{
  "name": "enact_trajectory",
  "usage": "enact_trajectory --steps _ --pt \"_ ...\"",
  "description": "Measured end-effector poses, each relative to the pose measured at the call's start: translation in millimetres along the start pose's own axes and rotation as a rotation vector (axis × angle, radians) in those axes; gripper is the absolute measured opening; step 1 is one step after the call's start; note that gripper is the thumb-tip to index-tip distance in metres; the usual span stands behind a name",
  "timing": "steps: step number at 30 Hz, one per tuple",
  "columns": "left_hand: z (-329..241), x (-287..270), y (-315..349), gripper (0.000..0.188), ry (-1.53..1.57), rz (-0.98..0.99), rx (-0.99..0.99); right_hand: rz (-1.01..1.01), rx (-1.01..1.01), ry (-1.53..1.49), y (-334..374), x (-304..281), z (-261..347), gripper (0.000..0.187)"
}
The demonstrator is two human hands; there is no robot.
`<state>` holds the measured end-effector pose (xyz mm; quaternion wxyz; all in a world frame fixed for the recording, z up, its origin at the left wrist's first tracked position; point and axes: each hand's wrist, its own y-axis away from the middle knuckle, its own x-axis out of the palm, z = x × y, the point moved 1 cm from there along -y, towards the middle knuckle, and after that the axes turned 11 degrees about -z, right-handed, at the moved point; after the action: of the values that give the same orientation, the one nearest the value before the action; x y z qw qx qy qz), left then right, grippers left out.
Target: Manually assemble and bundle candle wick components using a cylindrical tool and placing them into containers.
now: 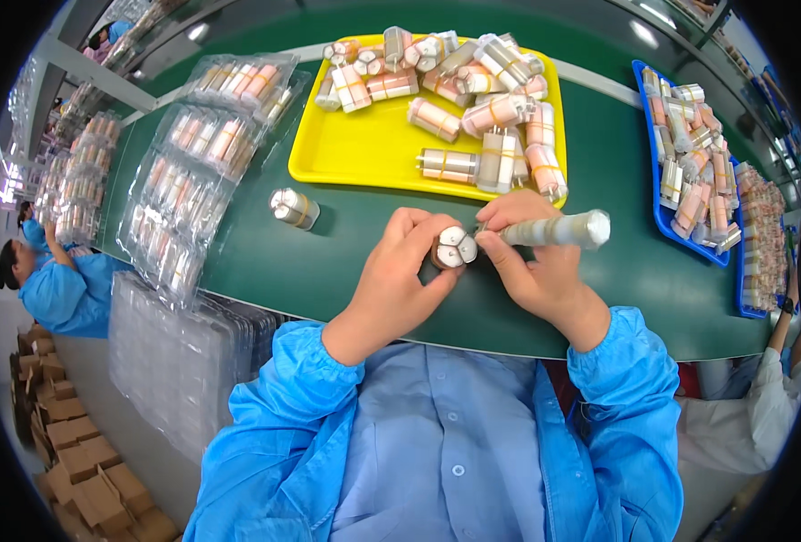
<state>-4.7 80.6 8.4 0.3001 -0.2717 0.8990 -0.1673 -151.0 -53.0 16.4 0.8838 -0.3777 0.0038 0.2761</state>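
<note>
My left hand (387, 285) is closed around a bundle of cylinders (455, 247), its three white round ends facing up. My right hand (549, 266) grips a thick-handled tool (558, 229), whose pale, wrapped-looking handle points right. The tool's thin tip meets the edge of the bundle between both hands; exactly what it touches is too small to tell. To the left of my hands, a single banded bundle (294, 209) lies on the green table (328, 266). Beyond them, a yellow tray (355, 154) holds many pink, white and grey bundles with yellowish bands.
Clear plastic blister trays (179, 185) filled with bundles overlap at the left. Blue trays (689, 237) of bundles stand at the right. Stacked clear trays (170, 352) sit below the table's left edge, near cardboard boxes (89, 461). Other people (62, 289) work on both sides.
</note>
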Motion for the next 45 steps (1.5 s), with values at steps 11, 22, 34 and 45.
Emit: enact_trajectory --steps 11,22,34,45 --pt "3.9 2.6 6.3 0.042 -0.014 -0.093 0.067 -0.076 0.057 -0.118 -0.4 -1.5 12.6 0.013" --pt "6.1 3.0 6.7 0.040 -0.007 -0.079 0.066 0.049 0.004 0.000 -1.2 7.6 17.0 0.017" --pt "1.9 4.2 8.9 0.063 -0.064 -0.120 0.103 -0.002 0.108 -0.103 3.4 3.7 10.8 0.014" --pt "5.8 4.8 13.8 0.077 0.135 0.002 0.027 0.012 0.145 -0.131 2.4 6.1 13.9 0.012"
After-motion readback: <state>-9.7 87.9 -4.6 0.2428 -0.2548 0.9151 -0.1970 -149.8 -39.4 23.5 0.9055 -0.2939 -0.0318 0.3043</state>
